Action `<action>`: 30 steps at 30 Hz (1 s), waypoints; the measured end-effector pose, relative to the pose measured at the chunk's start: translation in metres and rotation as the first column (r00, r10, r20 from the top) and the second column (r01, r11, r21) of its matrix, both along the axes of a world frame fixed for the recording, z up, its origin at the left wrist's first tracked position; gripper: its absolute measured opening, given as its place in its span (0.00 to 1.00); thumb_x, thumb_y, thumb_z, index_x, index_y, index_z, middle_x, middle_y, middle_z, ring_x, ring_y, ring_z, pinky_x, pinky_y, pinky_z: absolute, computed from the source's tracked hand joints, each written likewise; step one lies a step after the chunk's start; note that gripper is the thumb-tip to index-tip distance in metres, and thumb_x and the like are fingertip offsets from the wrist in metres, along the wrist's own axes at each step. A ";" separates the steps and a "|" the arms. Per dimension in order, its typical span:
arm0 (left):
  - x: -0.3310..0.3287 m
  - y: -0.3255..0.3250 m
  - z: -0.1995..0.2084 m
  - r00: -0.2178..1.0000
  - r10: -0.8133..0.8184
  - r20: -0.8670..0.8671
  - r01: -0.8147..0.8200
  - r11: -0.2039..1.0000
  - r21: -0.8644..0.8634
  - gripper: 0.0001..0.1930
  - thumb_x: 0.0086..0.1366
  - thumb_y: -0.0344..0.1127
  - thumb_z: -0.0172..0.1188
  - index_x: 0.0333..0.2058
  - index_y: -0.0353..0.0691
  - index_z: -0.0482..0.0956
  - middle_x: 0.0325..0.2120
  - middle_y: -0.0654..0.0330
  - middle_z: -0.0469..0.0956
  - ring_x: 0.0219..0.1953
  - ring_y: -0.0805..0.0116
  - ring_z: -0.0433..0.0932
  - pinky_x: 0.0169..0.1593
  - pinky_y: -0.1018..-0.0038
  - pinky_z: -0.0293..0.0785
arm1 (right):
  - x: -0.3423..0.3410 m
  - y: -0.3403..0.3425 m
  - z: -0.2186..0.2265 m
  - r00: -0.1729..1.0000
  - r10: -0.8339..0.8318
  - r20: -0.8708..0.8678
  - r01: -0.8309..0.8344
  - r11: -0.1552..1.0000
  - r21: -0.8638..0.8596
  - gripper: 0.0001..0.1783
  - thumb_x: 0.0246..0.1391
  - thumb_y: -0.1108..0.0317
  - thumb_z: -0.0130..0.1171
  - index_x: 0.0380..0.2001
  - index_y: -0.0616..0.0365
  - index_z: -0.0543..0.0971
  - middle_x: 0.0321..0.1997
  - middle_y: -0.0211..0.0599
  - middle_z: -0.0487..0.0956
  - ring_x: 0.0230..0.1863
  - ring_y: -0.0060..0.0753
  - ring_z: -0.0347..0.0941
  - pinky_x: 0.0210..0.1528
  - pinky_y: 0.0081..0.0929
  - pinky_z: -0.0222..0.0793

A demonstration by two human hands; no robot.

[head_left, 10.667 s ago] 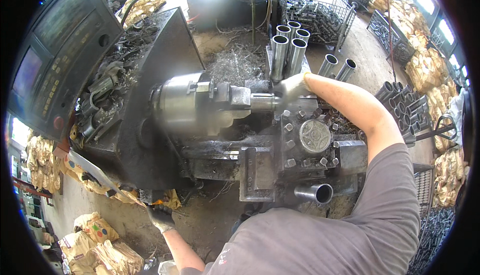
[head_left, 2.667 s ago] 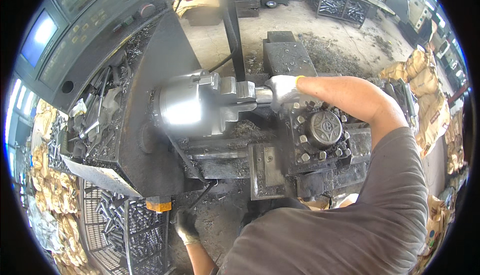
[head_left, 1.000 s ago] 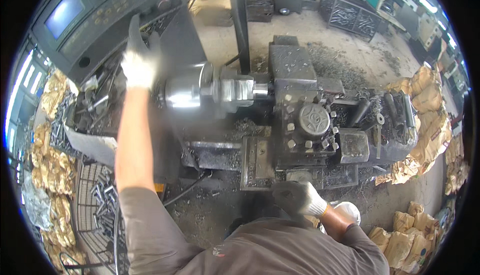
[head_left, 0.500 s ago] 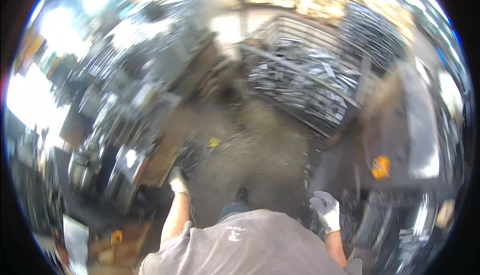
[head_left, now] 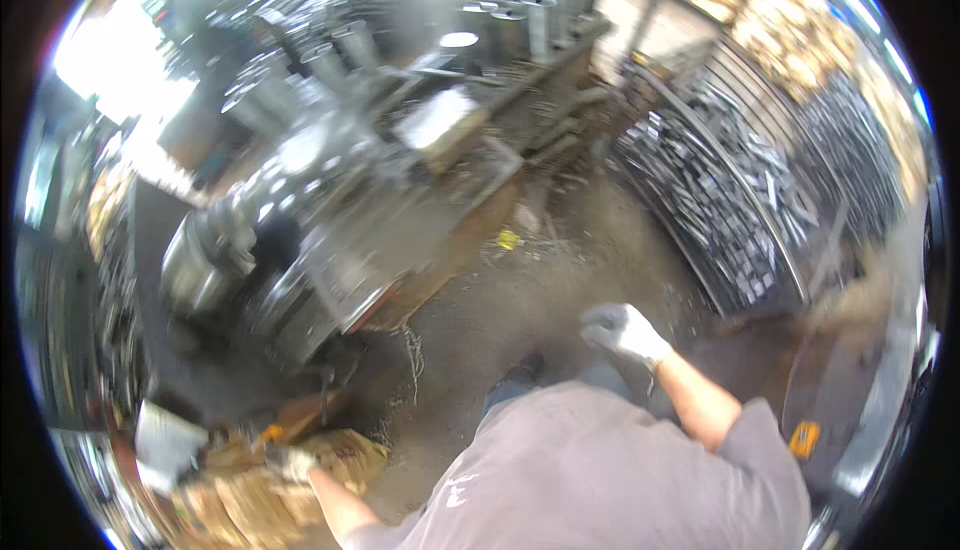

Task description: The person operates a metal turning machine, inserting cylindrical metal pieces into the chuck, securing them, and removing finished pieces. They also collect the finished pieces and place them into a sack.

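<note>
My right hand (head_left: pixel 622 332), in a white glove with grey fingers, hangs in the air before my body, over the dark floor. Its fingers are loosely bent, and I see nothing held in them. My left hand (head_left: pixel 292 463), also gloved, is low on the left beside brown sacks (head_left: pixel 245 500). An orange object (head_left: pixel 270 434) lies close to its fingertips; whether they touch it I cannot tell. Motion blur hides how the left fingers are set.
A machine bench (head_left: pixel 390 240) with metal parts stands ahead on the left. To the right is a barred metal bin (head_left: pixel 700 200) of small metal pieces. A yellow scrap (head_left: pixel 508 240) lies on the floor (head_left: pixel 570 280). An orange-yellow device (head_left: pixel 803 439) sits at the lower right.
My view has turned left, so the bench and the bin sit further right. My right hand has swung forward and inward; my left hand has moved back, down to the sacks.
</note>
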State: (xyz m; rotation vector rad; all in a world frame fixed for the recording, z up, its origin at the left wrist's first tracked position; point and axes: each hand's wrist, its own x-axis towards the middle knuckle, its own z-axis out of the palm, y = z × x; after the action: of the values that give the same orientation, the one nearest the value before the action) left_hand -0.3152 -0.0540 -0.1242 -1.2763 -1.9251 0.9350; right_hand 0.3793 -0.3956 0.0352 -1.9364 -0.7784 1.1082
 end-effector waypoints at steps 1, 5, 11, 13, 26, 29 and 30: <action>0.014 0.004 -0.006 0.984 0.005 0.179 -0.031 0.990 0.138 0.25 0.81 0.36 0.42 0.71 0.35 0.66 0.73 0.52 0.67 0.71 0.61 0.68 0.75 0.64 0.61 | 0.009 0.007 -0.014 0.999 0.047 -0.002 -0.047 0.997 0.057 0.20 0.61 0.62 0.69 0.52 0.62 0.86 0.41 0.40 0.89 0.37 0.26 0.85 0.44 0.28 0.81; 0.145 0.023 -0.030 0.684 -0.341 0.645 -0.034 0.868 0.495 0.24 0.79 0.37 0.47 0.69 0.35 0.69 0.67 0.52 0.70 0.65 0.60 0.71 0.69 0.64 0.66 | 0.041 0.027 -0.021 0.974 0.180 0.136 -0.185 0.983 0.022 0.25 0.61 0.53 0.68 0.55 0.56 0.85 0.52 0.44 0.88 0.52 0.42 0.85 0.58 0.37 0.78; 0.393 -0.007 -0.088 -0.349 -0.013 0.937 -0.101 0.995 -0.024 0.23 0.76 0.39 0.55 0.65 0.35 0.73 0.59 0.52 0.76 0.55 0.59 0.77 0.61 0.62 0.73 | 0.126 -0.009 -0.059 0.997 -0.021 0.078 0.019 1.000 0.023 0.22 0.60 0.56 0.68 0.52 0.58 0.86 0.49 0.43 0.89 0.50 0.38 0.86 0.55 0.34 0.79; 0.467 -0.035 -0.099 -0.515 0.233 0.825 -0.074 0.947 -0.314 0.23 0.75 0.39 0.58 0.64 0.35 0.74 0.56 0.52 0.78 0.52 0.59 0.78 0.58 0.62 0.75 | 0.174 -0.030 -0.073 0.991 -0.116 0.067 0.114 0.993 0.039 0.22 0.60 0.56 0.68 0.52 0.58 0.87 0.49 0.43 0.89 0.50 0.37 0.86 0.55 0.33 0.79; 1.245 -0.189 -0.010 -0.584 0.005 0.812 0.807 -0.102 0.581 0.13 0.67 0.25 0.64 0.50 0.37 0.81 0.46 0.49 0.84 0.46 0.52 0.84 0.51 0.60 0.81 | 0.751 -0.213 -0.209 0.777 -0.580 0.243 0.596 0.803 0.010 0.27 0.62 0.59 0.63 0.61 0.60 0.81 0.47 0.46 0.88 0.50 0.37 0.86 0.54 0.33 0.81; 1.364 -0.201 -0.026 -0.524 0.006 0.851 0.839 -0.165 0.518 0.17 0.63 0.28 0.67 0.52 0.40 0.81 0.51 0.50 0.82 0.54 0.46 0.81 0.58 0.52 0.75 | 0.848 -0.225 -0.335 0.763 -0.519 0.385 0.641 0.687 -0.343 0.31 0.59 0.54 0.66 0.60 0.63 0.81 0.44 0.50 0.88 0.45 0.42 0.87 0.49 0.35 0.83; 1.394 -0.204 -0.034 -0.497 -0.023 0.867 0.855 -0.184 0.485 0.17 0.63 0.28 0.67 0.52 0.39 0.81 0.51 0.50 0.82 0.54 0.45 0.81 0.58 0.52 0.75 | 0.871 -0.221 -0.366 0.745 -0.449 0.493 0.646 0.668 -0.369 0.33 0.57 0.52 0.67 0.59 0.65 0.81 0.42 0.52 0.88 0.42 0.45 0.87 0.47 0.36 0.83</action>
State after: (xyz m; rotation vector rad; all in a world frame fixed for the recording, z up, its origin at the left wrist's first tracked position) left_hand 1.0787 -0.2576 -0.1579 -3.6148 0.1672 -0.3196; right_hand 1.2498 -0.6171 -0.3306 -2.6474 0.0180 0.5965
